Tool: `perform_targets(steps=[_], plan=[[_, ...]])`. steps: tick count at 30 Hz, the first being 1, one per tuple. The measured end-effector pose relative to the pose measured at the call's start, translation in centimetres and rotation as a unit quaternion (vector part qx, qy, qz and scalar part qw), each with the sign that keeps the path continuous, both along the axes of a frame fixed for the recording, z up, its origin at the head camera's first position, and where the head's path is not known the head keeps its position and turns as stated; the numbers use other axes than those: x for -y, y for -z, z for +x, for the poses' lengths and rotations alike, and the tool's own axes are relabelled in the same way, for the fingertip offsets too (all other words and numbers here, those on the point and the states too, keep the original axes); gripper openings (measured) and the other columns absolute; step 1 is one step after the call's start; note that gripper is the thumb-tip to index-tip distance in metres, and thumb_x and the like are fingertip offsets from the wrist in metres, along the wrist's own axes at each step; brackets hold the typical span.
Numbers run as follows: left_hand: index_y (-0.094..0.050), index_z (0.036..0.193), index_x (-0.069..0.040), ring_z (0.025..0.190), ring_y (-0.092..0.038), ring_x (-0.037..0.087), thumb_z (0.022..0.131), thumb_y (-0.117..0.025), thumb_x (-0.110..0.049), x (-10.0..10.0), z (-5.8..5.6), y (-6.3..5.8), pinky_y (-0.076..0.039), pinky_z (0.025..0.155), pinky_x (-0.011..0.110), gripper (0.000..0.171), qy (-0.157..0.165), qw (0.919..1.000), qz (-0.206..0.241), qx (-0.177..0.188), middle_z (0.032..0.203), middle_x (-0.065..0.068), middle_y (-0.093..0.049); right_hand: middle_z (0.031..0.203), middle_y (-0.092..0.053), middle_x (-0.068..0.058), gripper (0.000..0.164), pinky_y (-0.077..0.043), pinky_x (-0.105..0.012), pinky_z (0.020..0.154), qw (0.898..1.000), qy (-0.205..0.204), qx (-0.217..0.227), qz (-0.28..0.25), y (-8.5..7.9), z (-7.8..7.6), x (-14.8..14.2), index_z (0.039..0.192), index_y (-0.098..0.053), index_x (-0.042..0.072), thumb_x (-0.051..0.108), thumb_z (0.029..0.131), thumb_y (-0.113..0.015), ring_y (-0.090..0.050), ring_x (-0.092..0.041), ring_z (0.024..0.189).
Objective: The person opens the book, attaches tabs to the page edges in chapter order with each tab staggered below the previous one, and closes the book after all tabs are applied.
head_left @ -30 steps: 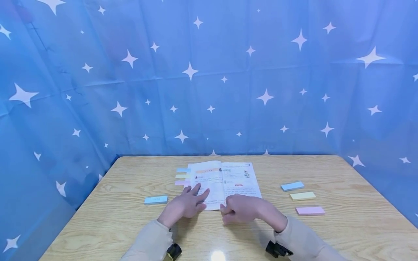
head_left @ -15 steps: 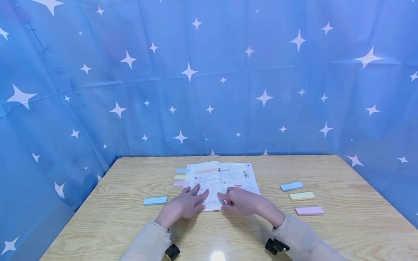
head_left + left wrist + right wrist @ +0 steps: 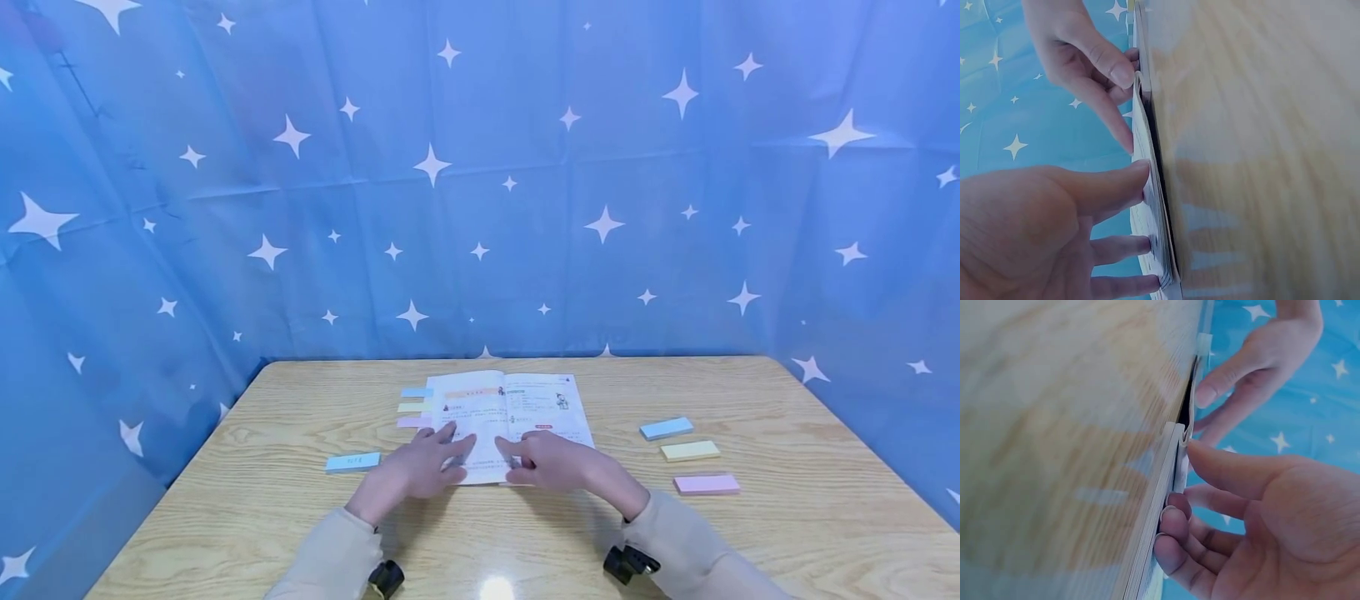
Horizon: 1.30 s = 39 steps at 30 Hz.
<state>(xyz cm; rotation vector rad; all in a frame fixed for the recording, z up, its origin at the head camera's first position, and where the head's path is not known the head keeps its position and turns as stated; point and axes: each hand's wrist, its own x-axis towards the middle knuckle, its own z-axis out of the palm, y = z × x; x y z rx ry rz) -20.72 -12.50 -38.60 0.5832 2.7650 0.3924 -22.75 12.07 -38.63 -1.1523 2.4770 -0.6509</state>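
An open book [image 3: 483, 454] with printed pages lies on the table, blue, yellow and pink sticky tabs [image 3: 414, 407] jutting from its left edge. My left hand [image 3: 420, 467] rests on the lower left page with its fingers spread; its thumb [image 3: 1138, 178] touches the page near the bottom edge. Close to the spine, my right hand [image 3: 558, 462] presses the paper with an extended index finger and its thumb [image 3: 1210, 459]. Its other fingers are curled by the right-hand page stack. The right wrist view shows the paper bulging slightly at the fold.
Left of the book lies a blue sticky-note pad [image 3: 352, 462] with handwriting. On the right are blue [image 3: 666, 428], yellow [image 3: 690, 451] and pink sticky-note pads [image 3: 707, 484]. The wooden table [image 3: 247, 517] ends at a blue star-patterned curtain [image 3: 525, 275].
My right hand has shifted slightly up toward the spine, and its index finger has gone from bent to extended over the page. My left hand keeps its place on the left page.
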Motion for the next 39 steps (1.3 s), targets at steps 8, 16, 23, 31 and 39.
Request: perform_targets(steps=[8,16,23,31,39], plan=[[-0.045,0.154,-0.017,0.143,-0.035,0.043,0.104,-0.058,-0.031,0.5,-0.3,0.1,-0.039,0.108,0.058,0.054,-0.001,0.9988,0.034,-0.036,0.156,0.026,-0.036,0.053,-0.031,0.010,0.053,-0.027,-0.020,0.054,1.000,0.003,-0.019,0.016,0.0,0.1,0.1,0.150,-0.042,-0.005,0.016,0.104,-0.058,-0.022,-0.003,0.046],[-0.048,0.150,-0.007,0.136,-0.044,0.042,0.103,-0.060,-0.025,1.7,-0.3,-0.4,-0.042,0.105,0.057,0.052,-0.013,0.9941,0.061,-0.088,0.149,0.025,-0.045,0.052,-0.028,0.010,0.052,-0.025,-0.020,0.054,1.000,-0.003,-0.016,0.012,0.0,0.2,0.3,0.149,-0.043,-0.006,0.015,0.104,-0.058,-0.020,-0.003,0.045],[-0.054,0.143,0.000,0.114,-0.059,0.032,0.102,-0.062,-0.018,3.3,-0.2,-1.3,-0.051,0.095,0.048,0.046,-0.018,0.9891,0.091,-0.115,0.131,0.020,-0.057,0.052,-0.026,0.011,0.053,-0.025,-0.019,0.055,1.000,-0.002,-0.017,0.007,0.0,0.3,0.2,0.149,-0.041,-0.008,0.014,0.104,-0.058,-0.019,-0.003,0.046],[-0.058,0.137,-0.001,0.123,-0.056,0.035,0.100,-0.065,-0.017,5.7,-0.4,-2.0,-0.047,0.101,0.051,0.041,-0.041,0.9872,0.098,-0.119,0.134,0.018,-0.057,0.054,-0.028,0.010,0.053,-0.025,-0.020,0.055,1.000,0.005,-0.013,0.012,-0.1,0.3,0.1,0.150,-0.041,-0.006,0.017,0.105,-0.057,-0.020,-0.004,0.048],[-0.062,0.130,0.002,0.115,-0.059,0.038,0.095,-0.072,-0.019,8.9,-0.9,-2.7,-0.049,0.094,0.052,0.042,-0.002,0.9911,0.096,-0.093,0.124,0.018,-0.061,0.054,-0.029,0.010,0.053,-0.025,-0.020,0.055,1.000,0.003,-0.020,0.015,0.0,0.2,0.1,0.150,-0.042,-0.006,0.017,0.104,-0.058,-0.021,-0.004,0.048]])
